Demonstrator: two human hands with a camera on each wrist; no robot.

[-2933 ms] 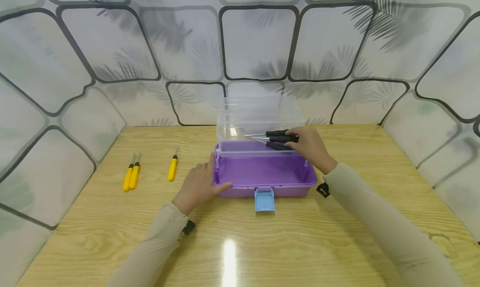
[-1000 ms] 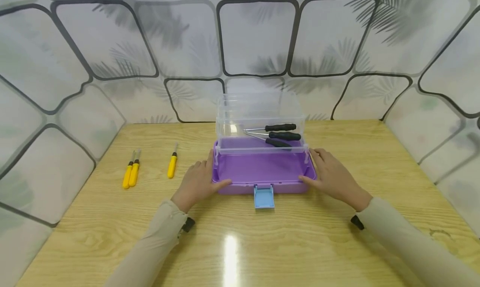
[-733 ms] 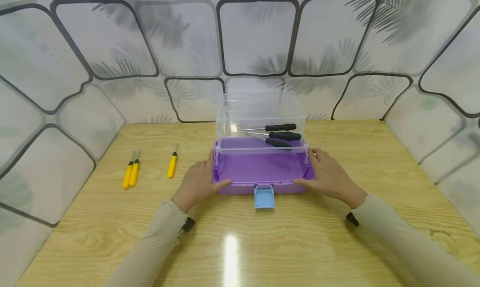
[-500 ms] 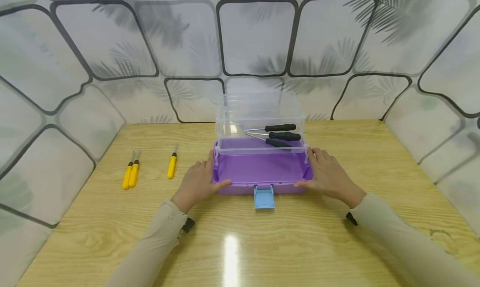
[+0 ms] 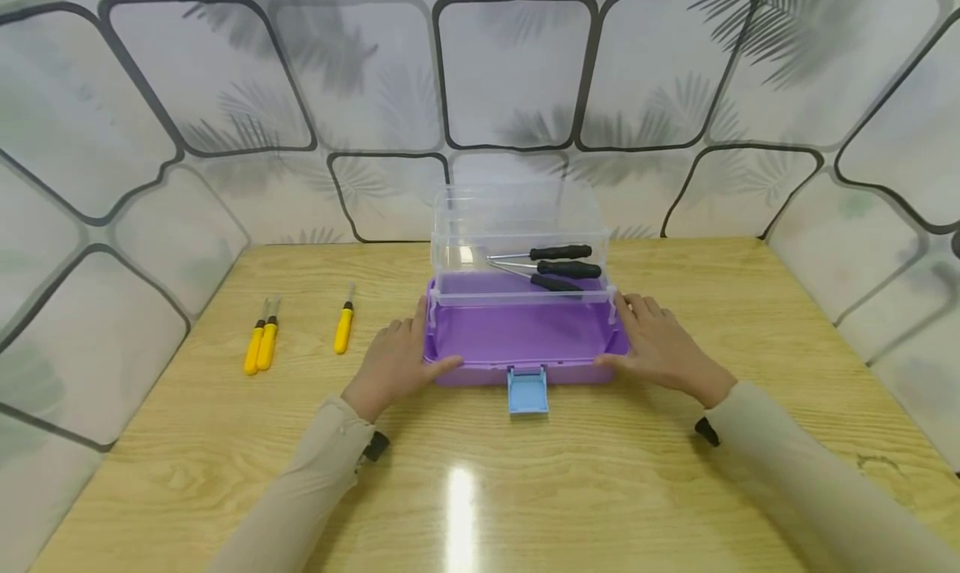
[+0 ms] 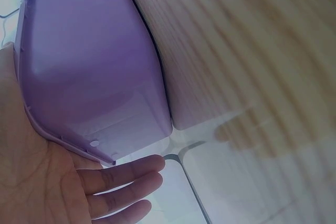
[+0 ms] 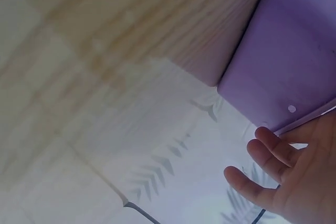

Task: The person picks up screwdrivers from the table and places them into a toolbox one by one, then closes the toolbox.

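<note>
A purple toolbox (image 5: 525,375) stands on the table with its clear lid (image 5: 517,206) raised at the back. Three black-handled screwdrivers (image 5: 568,270) lie in the lid, their shafts pointing left. My left hand (image 5: 393,361) rests against the box's left end, thumb over the front rim. At the opposite end my right hand (image 5: 663,348) touches the rim, its thumb on the front corner. Both wrist views show fairly straight fingers along the purple end walls. The light blue latch (image 5: 528,391) hangs down in front. Inside, the purple tray's floor is bare.
Left of the box, a yellow-handled screwdriver (image 5: 343,327) lies alone on the wooden table (image 5: 570,490). Two more yellow screwdrivers (image 5: 267,344) lie side by side farther left. A patterned wall covering (image 5: 517,73) rises behind the table and along both sides.
My right hand has let go of the black screwdrivers, leaving them in the lid, and moved down to the box's right end. My left hand has stayed at the left end.
</note>
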